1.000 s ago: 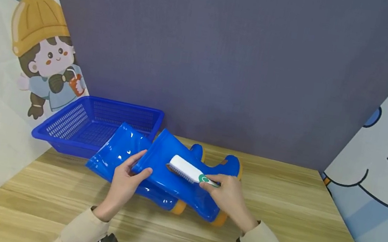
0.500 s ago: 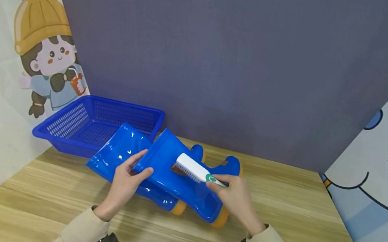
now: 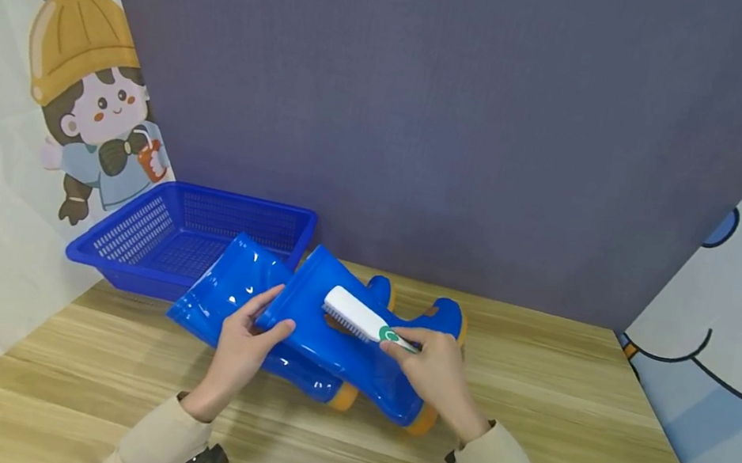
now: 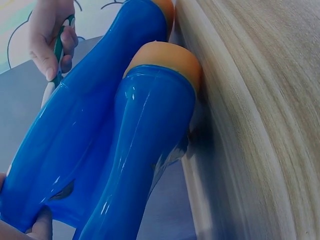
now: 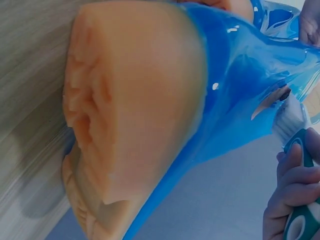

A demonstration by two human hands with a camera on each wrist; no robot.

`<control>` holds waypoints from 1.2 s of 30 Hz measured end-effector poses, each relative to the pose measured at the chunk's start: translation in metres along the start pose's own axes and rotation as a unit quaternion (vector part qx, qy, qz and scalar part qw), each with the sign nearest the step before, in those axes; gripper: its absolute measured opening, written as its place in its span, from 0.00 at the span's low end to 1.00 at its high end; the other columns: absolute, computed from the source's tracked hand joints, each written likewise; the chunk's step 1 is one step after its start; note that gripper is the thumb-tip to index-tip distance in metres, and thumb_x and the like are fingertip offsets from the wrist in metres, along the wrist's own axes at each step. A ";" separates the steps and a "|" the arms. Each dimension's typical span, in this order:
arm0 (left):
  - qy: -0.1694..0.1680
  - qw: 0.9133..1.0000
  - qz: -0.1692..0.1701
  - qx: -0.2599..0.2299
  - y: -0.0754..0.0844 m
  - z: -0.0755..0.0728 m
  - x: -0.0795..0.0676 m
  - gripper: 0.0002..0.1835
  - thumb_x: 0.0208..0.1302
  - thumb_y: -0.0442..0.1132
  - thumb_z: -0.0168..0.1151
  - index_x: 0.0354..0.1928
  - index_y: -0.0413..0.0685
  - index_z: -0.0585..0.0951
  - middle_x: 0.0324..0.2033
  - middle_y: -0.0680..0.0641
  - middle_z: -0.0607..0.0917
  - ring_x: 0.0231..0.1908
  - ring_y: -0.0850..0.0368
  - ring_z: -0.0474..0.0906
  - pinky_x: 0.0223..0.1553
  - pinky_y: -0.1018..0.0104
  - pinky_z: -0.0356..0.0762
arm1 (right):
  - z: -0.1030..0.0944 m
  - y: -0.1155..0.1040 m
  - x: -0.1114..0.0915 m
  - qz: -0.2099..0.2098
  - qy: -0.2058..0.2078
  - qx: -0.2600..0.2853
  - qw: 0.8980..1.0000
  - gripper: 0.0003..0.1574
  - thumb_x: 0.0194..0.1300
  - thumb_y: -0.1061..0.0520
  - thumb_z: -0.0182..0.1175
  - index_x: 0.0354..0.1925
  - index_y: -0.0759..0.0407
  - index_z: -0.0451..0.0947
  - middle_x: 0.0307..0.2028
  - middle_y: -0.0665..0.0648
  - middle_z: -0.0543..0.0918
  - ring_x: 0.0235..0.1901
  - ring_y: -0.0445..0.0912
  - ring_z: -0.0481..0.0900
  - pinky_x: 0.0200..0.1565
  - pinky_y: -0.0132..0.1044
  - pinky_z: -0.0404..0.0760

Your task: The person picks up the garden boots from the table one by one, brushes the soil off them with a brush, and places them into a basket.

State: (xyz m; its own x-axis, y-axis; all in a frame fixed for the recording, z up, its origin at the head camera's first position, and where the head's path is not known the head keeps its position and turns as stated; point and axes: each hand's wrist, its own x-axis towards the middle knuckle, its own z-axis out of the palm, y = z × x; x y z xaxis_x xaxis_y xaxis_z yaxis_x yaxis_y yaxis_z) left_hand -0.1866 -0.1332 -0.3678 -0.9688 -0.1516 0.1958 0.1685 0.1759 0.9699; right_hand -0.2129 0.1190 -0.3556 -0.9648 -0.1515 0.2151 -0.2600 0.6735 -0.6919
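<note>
Two shiny blue rain boots with orange soles lie on their sides, overlapping. My left hand (image 3: 243,340) grips the top edge of the nearer boot (image 3: 308,318), thumb on its outer face and fingers at the opening. The other boot (image 3: 217,300) lies behind and to the left, partly covered. In my right hand (image 3: 433,369) is a white and green scrubbing brush (image 3: 358,316), pinched by its handle. Its bristles lie against the nearer boot's shaft, over a brown mark (image 5: 270,102) seen in the right wrist view. The left wrist view also shows a dark patch (image 4: 64,191) near my left fingers.
A blue plastic basket (image 3: 121,266) stands at the back left, close behind the boot tops. The wooden table (image 3: 531,415) meets a grey panel (image 3: 482,160) at the back. Cartoon-printed sheets hang on both sides.
The brush in my right hand slid down toward the boot's foot, then back up toward its opening. My left hand and the boots stay nearly in place.
</note>
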 end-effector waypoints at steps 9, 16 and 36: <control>0.004 1.000 0.012 0.014 -0.001 -0.001 0.000 0.29 0.58 0.39 0.63 0.63 0.51 0.68 0.64 0.47 0.67 0.61 0.54 0.64 0.45 0.83 0.70 | 0.003 0.006 -0.002 -0.023 0.011 -0.014 1.000 0.15 0.53 0.51 0.67 0.40 0.55 0.85 0.37 0.54 0.85 0.25 0.38 0.76 0.24 0.30 0.73; 0.003 1.000 0.018 0.023 -0.002 -0.001 0.000 0.29 0.59 0.40 0.63 0.63 0.52 0.68 0.65 0.48 0.66 0.62 0.56 0.62 0.43 0.83 0.70 | 0.002 0.014 -0.006 -0.010 0.007 -0.005 1.000 0.15 0.53 0.52 0.67 0.40 0.56 0.84 0.37 0.54 0.85 0.27 0.39 0.77 0.27 0.30 0.76; 0.000 1.000 0.013 0.016 -0.001 -0.001 0.000 0.29 0.58 0.40 0.63 0.63 0.53 0.68 0.65 0.48 0.66 0.60 0.55 0.65 0.43 0.83 0.70 | -0.010 0.026 -0.007 0.016 0.020 0.040 0.999 0.20 0.55 0.49 0.66 0.45 0.54 0.82 0.42 0.56 0.84 0.29 0.41 0.77 0.27 0.30 0.76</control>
State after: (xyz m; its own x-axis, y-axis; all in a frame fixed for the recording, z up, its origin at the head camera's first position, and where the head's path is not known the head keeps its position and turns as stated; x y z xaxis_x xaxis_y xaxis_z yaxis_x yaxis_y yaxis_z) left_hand -0.1868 -0.1340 -0.3682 -0.9641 -0.1458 0.2217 0.1886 0.2111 0.9591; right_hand -0.2128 0.1447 -0.3680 -0.9706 -0.1017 0.2182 -0.2336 0.6176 -0.7510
